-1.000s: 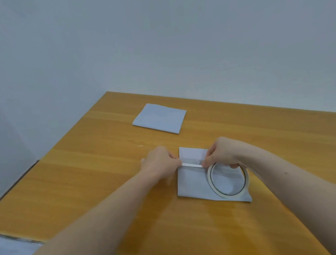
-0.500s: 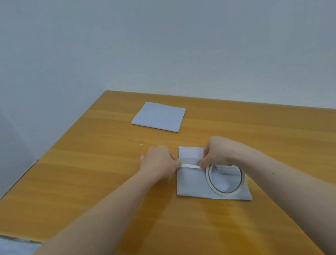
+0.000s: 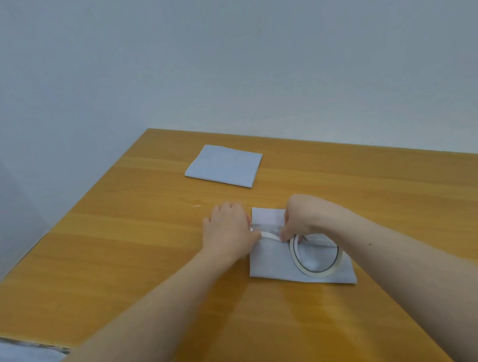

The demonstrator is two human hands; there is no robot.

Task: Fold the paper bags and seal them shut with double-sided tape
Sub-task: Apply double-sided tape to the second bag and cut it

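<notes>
Pinched between left hand (image 3: 231, 230) and right hand (image 3: 301, 219): a short white strip of tape (image 3: 269, 234), pulled taut and running left to right across the paper bag (image 3: 273, 258), just below its folded top flap. Left fingertips closed on the free end at the bag's left edge; right fingertips closed on the strip where it leaves the tape roll (image 3: 316, 254), which lies tilted on the bag's right half under that wrist. Long axis of the strip roughly parallel to the bag's top edge, slanting slightly down toward the right, with what looks like a glossy length already stuck to the paper just behind it. Whether the taut length touches the paper or hangs just above it: cannot tell. Roll to the right of the grip, so right hand nearer for tearing or cutting off; left hand nearer for pressing the free end down. Bag itself flat on the wooden table (image 3: 121, 253), near the front edge, wider than tall. Well apart, toward the far left corner: a second paper bag (image 3: 224, 165), lying flat, already folded by the look of it. Judged step in hand: laying the adhesive along the flap line, with sealing of the flap not yet done.
</notes>
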